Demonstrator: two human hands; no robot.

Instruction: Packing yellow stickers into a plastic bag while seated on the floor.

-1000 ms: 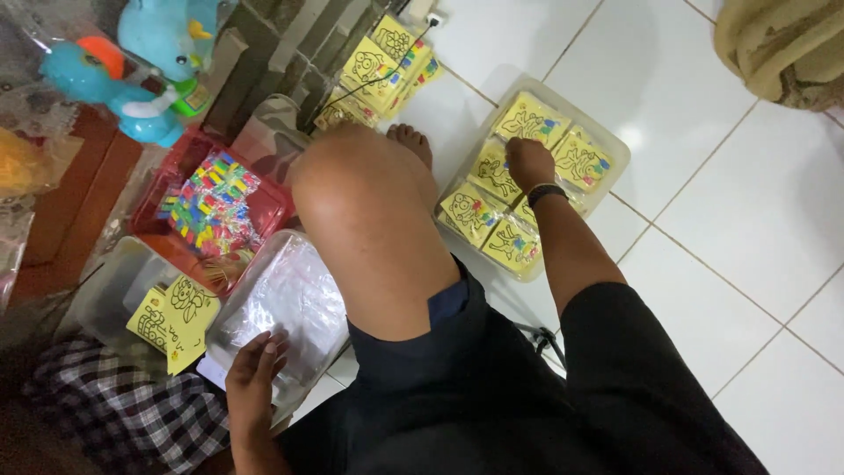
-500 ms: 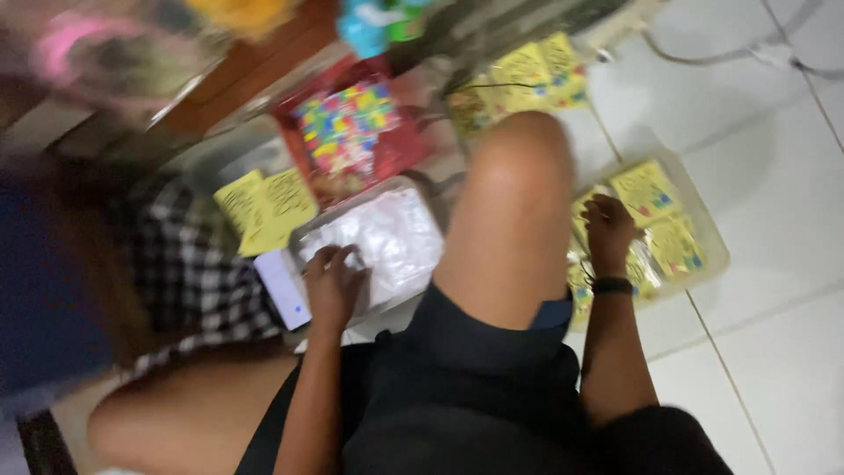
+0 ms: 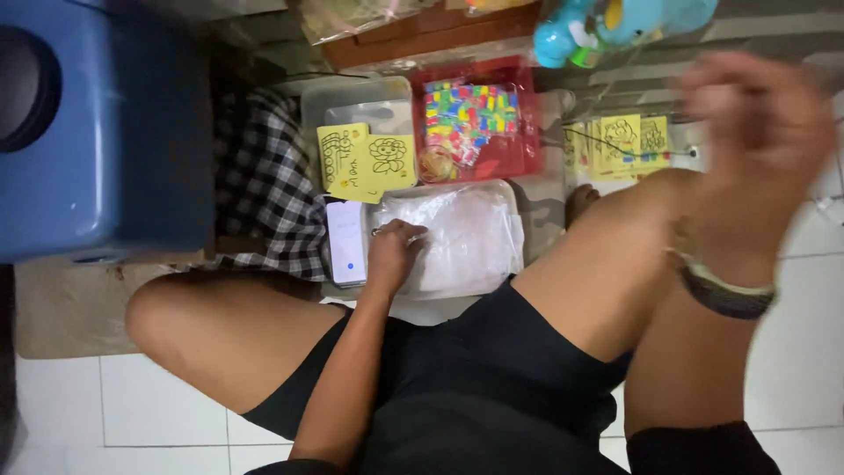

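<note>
My left hand (image 3: 393, 255) rests palm down, fingers loosely curled, on the clear plastic bags (image 3: 457, 237) heaped in a clear tub (image 3: 514, 207). It pinches the top sheet lightly, as far as I can tell; nothing is lifted clear. My right hand (image 3: 756, 132) is raised at 2 o'clock, blurred, fingers seemingly spread; I cannot tell whether it carries anything.

Progress, judged from the layout: the bag heap looks full and none shows a card inside, so the work appears early, with most left.

Packages and printed sheets:
- Yellow cards with line drawings (image 3: 367, 163) lie at 11 o'clock of the bags, on a clear lidded box (image 3: 356, 101).
- A red tray (image 3: 514, 154) of small multicoloured packets (image 3: 470, 114) sits at 12 o'clock.
- More yellow cards (image 3: 624, 141) lie at 2 o'clock, beyond my knee.
- A white phone (image 3: 345, 242) lies touching the tub, at 9 o'clock.
- A blue stool (image 3: 105, 132) stands far at 9 o'clock.
</note>
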